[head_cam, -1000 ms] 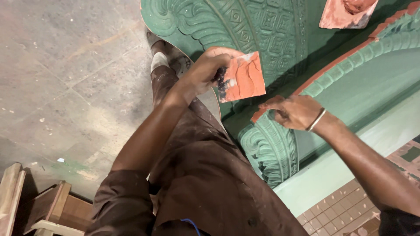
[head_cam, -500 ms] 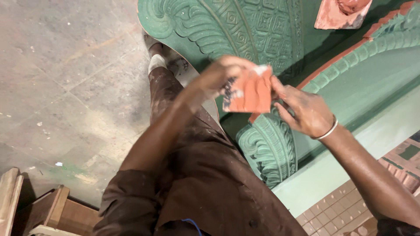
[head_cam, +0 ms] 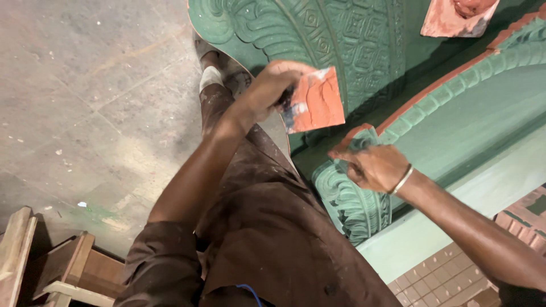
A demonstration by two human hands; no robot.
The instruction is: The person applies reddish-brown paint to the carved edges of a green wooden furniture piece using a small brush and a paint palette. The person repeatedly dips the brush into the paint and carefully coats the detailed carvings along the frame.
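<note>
**Inspector:** Start with what the hands carry.

**Observer:** The left hand [head_cam: 272, 85] is closed on a small flat board [head_cam: 315, 101] smeared with reddish-orange paste, gripped at its left edge and held in the air, tilted, in front of the green carved moulding [head_cam: 352, 45]. A dark and white smear shows on the board beside the fingers.

**Inspector:** And the other hand?

**Observer:** The right hand [head_cam: 372, 166] is bunched, fingers drawn narrow, at the reddish edge [head_cam: 364, 132] of the moulding's curved band. I cannot tell whether it pinches a tool or paste; nothing is clearly visible in it. A metal bangle [head_cam: 402, 179] sits on that wrist.

**Inspector:** Spacing between the two?

**Observer:** The board is just above and left of the right hand, apart from it.

**Inspector:** Surroundings.

**Observer:** Below the right hand, a green scrolled ornament [head_cam: 352, 202]. A second reddish slab [head_cam: 458, 16] lies at the top edge. The person wears brown, stained clothing [head_cam: 273, 227]. Grey concrete floor [head_cam: 85, 102] to the left, wooden stool pieces [head_cam: 51, 267] at lower left, tiled surface [head_cam: 438, 273] at lower right.
</note>
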